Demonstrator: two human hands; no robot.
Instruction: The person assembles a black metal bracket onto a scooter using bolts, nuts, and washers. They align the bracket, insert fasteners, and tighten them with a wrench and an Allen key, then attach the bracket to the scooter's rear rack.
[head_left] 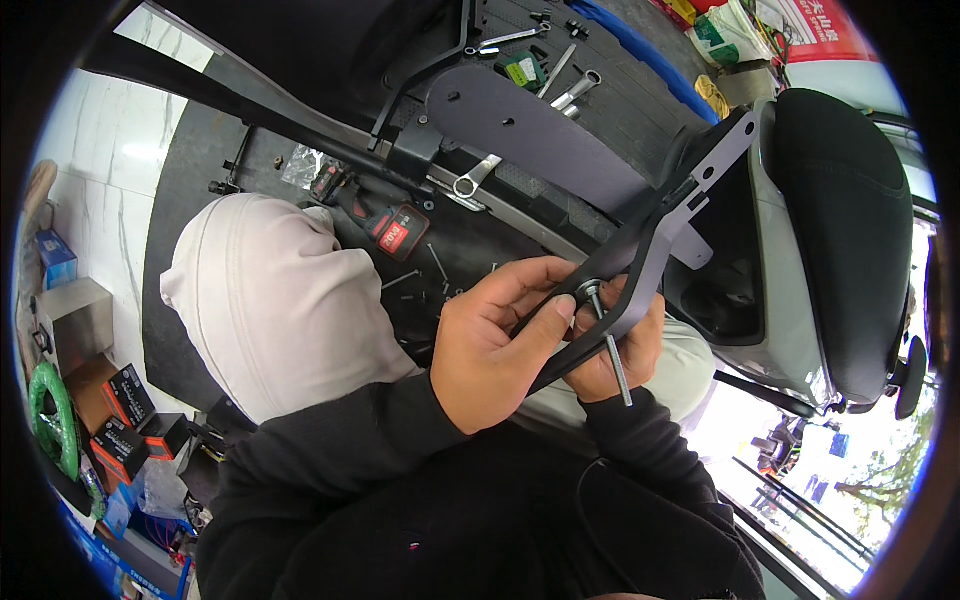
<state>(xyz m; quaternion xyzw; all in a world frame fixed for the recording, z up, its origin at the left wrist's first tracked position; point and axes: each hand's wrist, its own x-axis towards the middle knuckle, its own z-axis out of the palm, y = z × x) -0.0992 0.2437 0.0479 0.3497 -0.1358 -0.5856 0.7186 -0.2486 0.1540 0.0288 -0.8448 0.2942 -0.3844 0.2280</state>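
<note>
In front of me is a dark grey metal bracket [652, 262] with holes and a bent end. My left hand [490, 345] is closed on its near side, the thumb pressed beside a washer or nut [588, 289]. A long threaded bolt [615, 362] runs through there, its shank pointing down toward me. My right hand [632, 352] is wrapped round the bracket from the other side. Some of its fingers show behind the bolt; the rest are hidden. The bracket's broad flat plate [540, 150] reaches away over the scooter's footboard [625, 130].
A cordless power tool [385, 222] with a red and black battery lies on the dark mat, near loose bolts [437, 262]. Several wrenches [578, 90] rest on the footboard, another wrench [474, 180] closer. The scooter's black seat [840, 230] stands at right. Small boxes [122, 450] are stacked left.
</note>
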